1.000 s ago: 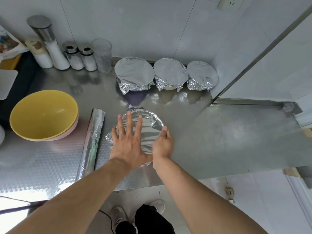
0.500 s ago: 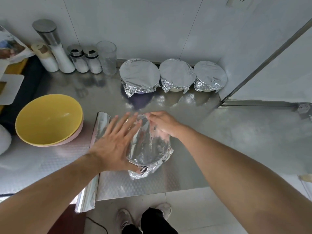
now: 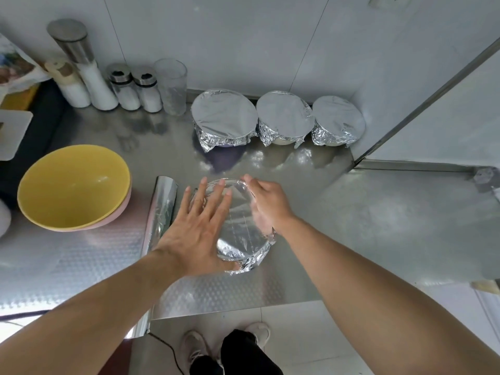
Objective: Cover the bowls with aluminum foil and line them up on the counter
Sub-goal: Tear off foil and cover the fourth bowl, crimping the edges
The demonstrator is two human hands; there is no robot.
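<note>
A foil-covered bowl (image 3: 240,234) stands near the front of the steel counter (image 3: 378,226). My left hand (image 3: 197,228) lies flat on its foil top with fingers spread. My right hand (image 3: 266,204) curls over the bowl's right rim and presses the foil down its side; it is blurred. Three foil-covered bowls stand in a row at the back wall: a large one (image 3: 223,119), a middle one (image 3: 284,116) and a right one (image 3: 336,120). A foil roll (image 3: 162,212) lies left of the bowl. A yellow bowl (image 3: 73,185) sits nested in a pink one at the left.
Salt and spice shakers (image 3: 132,90) and a clear glass (image 3: 171,86) line the back left wall. A white board (image 3: 12,136) lies at the far left. A partition (image 3: 433,90) bounds the right side. The counter's front edge runs just below the bowl.
My right hand moved from the bowl's far rim round to its right side. My left hand stayed flat on the foil top. The camera shifted slightly.
</note>
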